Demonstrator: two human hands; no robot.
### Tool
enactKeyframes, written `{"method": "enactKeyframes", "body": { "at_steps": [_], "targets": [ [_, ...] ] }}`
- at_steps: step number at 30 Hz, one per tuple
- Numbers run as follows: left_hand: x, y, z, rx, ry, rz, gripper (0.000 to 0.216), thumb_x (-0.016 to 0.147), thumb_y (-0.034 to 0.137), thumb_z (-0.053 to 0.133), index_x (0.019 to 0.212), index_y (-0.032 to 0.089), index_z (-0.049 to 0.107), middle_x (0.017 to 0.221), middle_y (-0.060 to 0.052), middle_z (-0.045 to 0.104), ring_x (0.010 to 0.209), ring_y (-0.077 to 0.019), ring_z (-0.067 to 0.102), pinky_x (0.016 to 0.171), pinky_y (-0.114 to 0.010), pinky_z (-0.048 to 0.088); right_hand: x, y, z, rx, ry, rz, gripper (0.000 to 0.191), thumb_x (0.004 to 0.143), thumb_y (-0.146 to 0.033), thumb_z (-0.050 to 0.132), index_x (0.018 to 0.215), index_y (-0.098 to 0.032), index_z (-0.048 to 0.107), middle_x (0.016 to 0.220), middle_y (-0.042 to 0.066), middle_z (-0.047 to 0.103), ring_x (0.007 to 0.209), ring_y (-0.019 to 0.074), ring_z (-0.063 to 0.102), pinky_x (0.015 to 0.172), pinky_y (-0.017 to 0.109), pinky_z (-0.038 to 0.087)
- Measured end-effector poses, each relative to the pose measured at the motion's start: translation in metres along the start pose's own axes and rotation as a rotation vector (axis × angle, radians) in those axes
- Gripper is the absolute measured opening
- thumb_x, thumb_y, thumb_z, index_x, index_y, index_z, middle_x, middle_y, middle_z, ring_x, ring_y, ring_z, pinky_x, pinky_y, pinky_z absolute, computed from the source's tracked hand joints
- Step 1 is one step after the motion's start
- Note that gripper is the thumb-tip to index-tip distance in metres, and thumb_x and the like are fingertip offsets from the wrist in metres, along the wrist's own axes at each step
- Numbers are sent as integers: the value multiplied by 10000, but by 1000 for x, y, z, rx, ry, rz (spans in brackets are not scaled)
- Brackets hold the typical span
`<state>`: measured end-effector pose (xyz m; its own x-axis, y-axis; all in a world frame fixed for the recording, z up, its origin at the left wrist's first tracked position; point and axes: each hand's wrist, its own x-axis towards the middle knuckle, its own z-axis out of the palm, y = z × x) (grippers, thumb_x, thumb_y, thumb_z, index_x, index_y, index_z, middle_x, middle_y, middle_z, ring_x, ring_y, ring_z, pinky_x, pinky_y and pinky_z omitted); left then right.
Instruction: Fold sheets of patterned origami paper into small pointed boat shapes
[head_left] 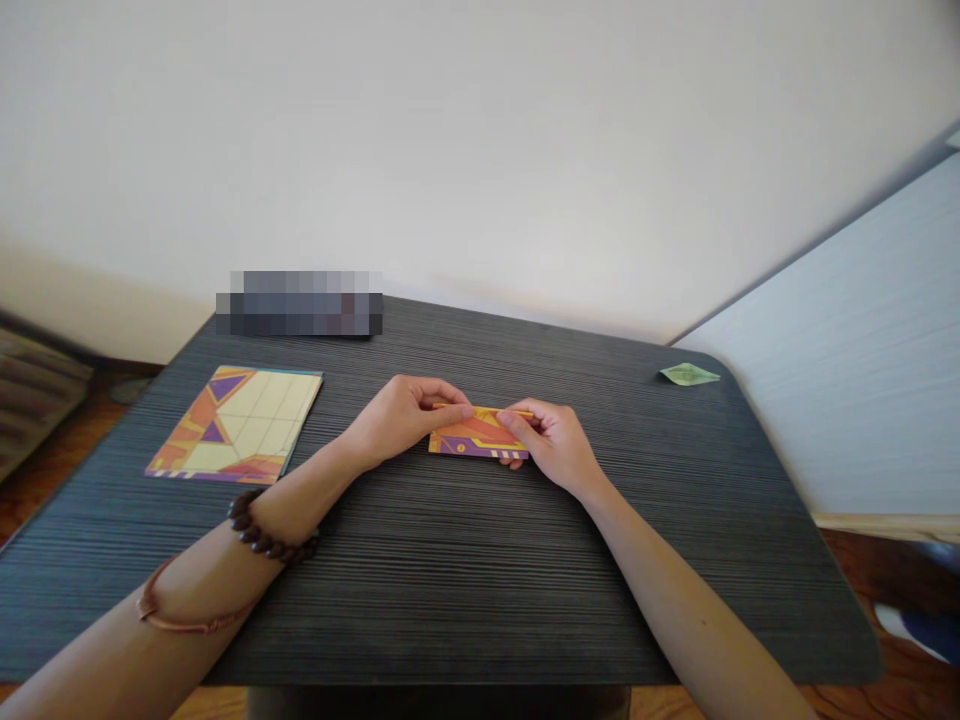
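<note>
A folded sheet of patterned paper [480, 435], orange, purple and yellow, is held just over the middle of the dark table. My left hand [412, 415] pinches its upper left part, thumb on top. With the thumb on its face and fingers partly beneath, my right hand [551, 440] grips the right end. What lies inside the fold is hidden. To the left of my left forearm lies a stack of square paper sheets [262, 415] with a similar coloured pattern and a cream area crossed by thin lines.
The dark wood-grain table [465, 590] has a rounded right edge. A small green folded paper [690, 374] lies at its far right corner. At the back left a blurred-out object [304, 303] rests near the pale wall [480, 150]. A white panel [855, 350] stands right of the table.
</note>
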<state>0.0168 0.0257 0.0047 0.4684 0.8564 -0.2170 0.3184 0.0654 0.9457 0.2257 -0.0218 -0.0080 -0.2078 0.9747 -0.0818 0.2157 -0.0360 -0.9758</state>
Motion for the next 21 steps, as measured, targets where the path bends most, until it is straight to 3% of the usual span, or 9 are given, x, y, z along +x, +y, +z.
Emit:
{"method": "enactKeyframes", "body": {
  "at_steps": [5, 21],
  "targets": [
    [0, 0, -1, 80, -9, 51, 325, 733, 460, 637, 853, 162, 685, 760, -23, 707, 711, -167, 638, 597, -221, 462, 0, -1, 0, -66, -15, -25, 333, 822, -492, 549, 842, -173, 644, 600, -1, 659, 483, 124, 622, 469, 228, 521],
    [1, 1, 0, 75, -18, 26, 323, 734, 456, 631, 851, 161, 695, 798, -26, 718, 740, -175, 646, 637, -234, 480, 0, 0, -1, -163, -18, -47, 336, 841, -493, 524, 839, -181, 650, 640, 6, 671, 479, 121, 619, 475, 223, 495]
  ]
}}
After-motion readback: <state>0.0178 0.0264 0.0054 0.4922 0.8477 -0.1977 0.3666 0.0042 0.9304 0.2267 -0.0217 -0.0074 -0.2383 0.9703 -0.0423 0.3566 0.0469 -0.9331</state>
